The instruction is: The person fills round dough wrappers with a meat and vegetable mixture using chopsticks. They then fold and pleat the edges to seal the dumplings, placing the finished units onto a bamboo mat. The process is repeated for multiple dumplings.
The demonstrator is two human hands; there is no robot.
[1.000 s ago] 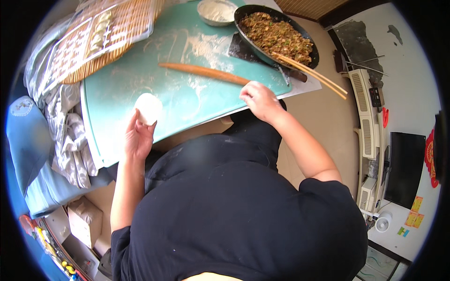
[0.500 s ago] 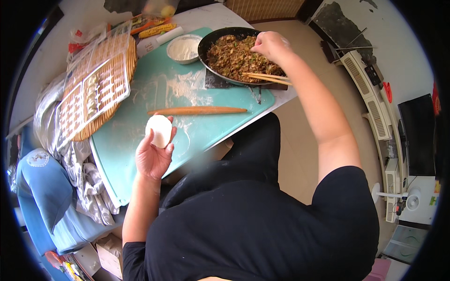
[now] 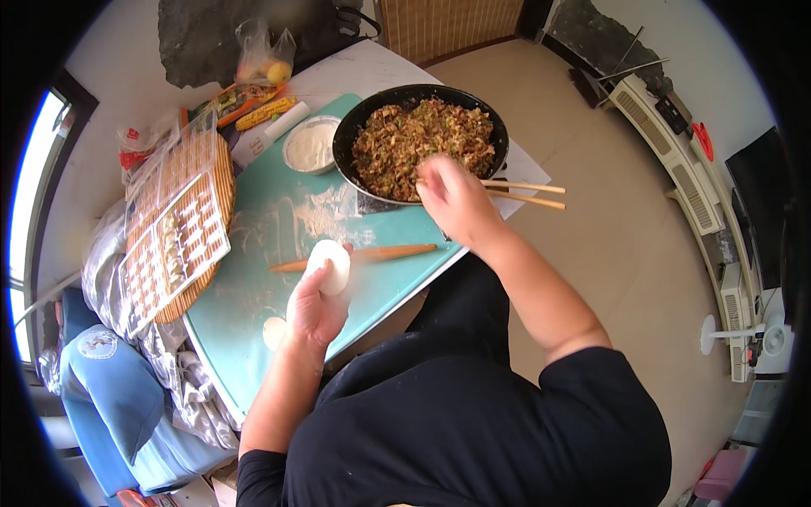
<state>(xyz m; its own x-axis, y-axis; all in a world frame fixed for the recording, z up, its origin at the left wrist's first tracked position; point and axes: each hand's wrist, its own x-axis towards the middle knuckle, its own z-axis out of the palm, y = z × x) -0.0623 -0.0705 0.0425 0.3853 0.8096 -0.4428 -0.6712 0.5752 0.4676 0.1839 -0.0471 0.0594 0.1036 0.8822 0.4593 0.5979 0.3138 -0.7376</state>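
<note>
A thin round dough wrapper [image 3: 329, 267] lies across the fingers of my left hand [image 3: 315, 314], thumb on its near side, above the green mat [image 3: 245, 287]. Just left of my wrist, another pale dough round [image 3: 274, 332] rests on the mat. Behind my left hand is a wooden rolling pin [image 3: 393, 253]. My right hand [image 3: 456, 205], slightly blurred, is closed at the near rim of a black pan [image 3: 340, 139] of chopped filling [image 3: 422, 139]. Wooden chopsticks [image 3: 532, 193] run out rightward from that hand and appear gripped; their tips are hidden.
A bowl of white flour [image 3: 311, 145] stands left of the pan. At the left, a wicker tray [image 3: 221, 190] carries white plastic grids with a row of dumplings. Packages [image 3: 266, 111] and a bag of fruit [image 3: 266, 63] are at the back. Blue chair [image 3: 110, 363] at left.
My right hand has come down from the pan's far right side to its near rim. The chopsticks stick out farther right and spread apart. My left hand still holds the wrapper; the view has shifted.
</note>
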